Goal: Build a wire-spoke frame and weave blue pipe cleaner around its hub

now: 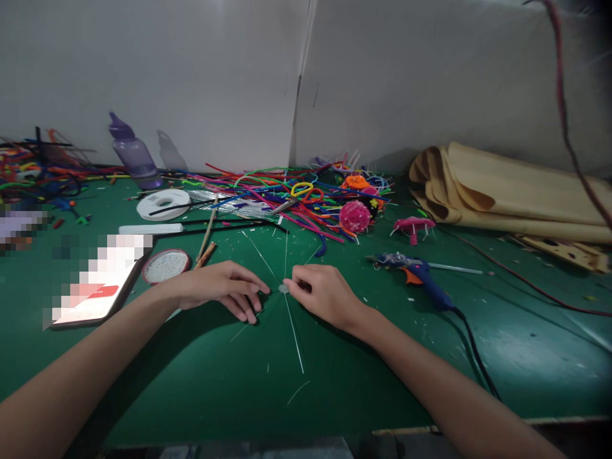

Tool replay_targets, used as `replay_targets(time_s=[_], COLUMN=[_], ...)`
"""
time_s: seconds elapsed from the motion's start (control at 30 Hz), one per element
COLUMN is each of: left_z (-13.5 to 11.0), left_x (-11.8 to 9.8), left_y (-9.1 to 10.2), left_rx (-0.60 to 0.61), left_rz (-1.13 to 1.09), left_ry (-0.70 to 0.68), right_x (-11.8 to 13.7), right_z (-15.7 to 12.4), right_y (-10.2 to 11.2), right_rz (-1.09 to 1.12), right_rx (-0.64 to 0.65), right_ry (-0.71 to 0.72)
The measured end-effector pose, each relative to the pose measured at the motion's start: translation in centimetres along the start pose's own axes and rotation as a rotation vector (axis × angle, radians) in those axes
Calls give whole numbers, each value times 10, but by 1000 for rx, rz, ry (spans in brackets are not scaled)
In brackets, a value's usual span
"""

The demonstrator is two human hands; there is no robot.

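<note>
My left hand [224, 288] rests on the green table [335, 382], fingers curled and pointing right toward a small whitish knot [284, 289]. My right hand [321, 292] pinches that knot between thumb and fingertips. Several thin clear wires [292, 328] fan out from the knot across the table, toward me and away. The fingertips of both hands nearly meet at the knot.
A pile of coloured pipe cleaners [291, 191] and a pink ball [354, 216] lie behind. A blue glue gun [421, 274] with its black cord lies to the right. A phone [95, 287], a round lid [166, 266], a white spool [163, 204] and a purple bottle [134, 153] are left. Folded tan fabric [507, 191] is at far right.
</note>
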State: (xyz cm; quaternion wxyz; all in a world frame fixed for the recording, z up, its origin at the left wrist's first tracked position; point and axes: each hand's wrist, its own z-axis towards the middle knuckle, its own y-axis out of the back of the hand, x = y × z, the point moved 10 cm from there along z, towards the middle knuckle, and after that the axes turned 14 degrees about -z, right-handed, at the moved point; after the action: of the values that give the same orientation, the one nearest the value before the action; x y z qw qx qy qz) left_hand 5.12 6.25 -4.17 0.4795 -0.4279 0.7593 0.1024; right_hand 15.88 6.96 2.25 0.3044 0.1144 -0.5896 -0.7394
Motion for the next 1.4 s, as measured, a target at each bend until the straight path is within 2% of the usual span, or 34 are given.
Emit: replay_targets(time_s=[0.83,1.4], left_z=[0,0], left_x=[0,0], left_y=[-1,-2], left_rx=[14,26], left_rz=[10,8], left_ry=[-5,-8], right_x=[-1,3], right_z=[0,0], right_y=[2,2], right_rz=[-14,36], right_rx=[-27,-14], right_ry=[-6,42])
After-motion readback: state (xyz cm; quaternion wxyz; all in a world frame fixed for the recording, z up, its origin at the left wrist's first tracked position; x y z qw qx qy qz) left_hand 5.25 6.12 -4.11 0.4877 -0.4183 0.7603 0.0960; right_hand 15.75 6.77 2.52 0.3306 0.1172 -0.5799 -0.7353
